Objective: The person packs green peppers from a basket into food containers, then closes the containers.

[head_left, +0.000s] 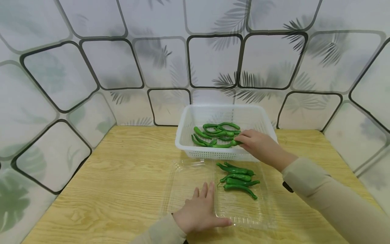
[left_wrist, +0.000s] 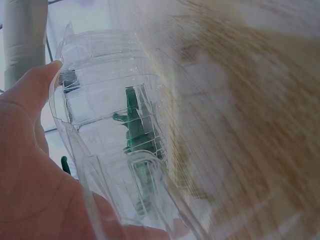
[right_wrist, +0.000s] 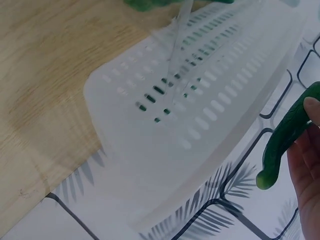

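Note:
Over the front right of the white basket (head_left: 259,117), my right hand (head_left: 259,147) pinches a green chili pepper (right_wrist: 285,135) between thumb and fingers. Several more green chili peppers (head_left: 217,130) lie loose in that basket. In front of it lies an unfolded clear plastic clamshell box (head_left: 250,217). Its right half holds a small row of green chili peppers (head_left: 239,177), seen through the plastic in the left wrist view. My left hand (head_left: 199,210) rests on the box near the middle fold, fingers spread straight, thumb (left_wrist: 42,82) touching the near edge.
The wood-grain table (head_left: 128,162) extends to both sides of the box. A patterned wall covering (head_left: 164,64) rises behind the basket and along both sides. The basket's perforated wall (right_wrist: 210,100) stands between the right hand and the box.

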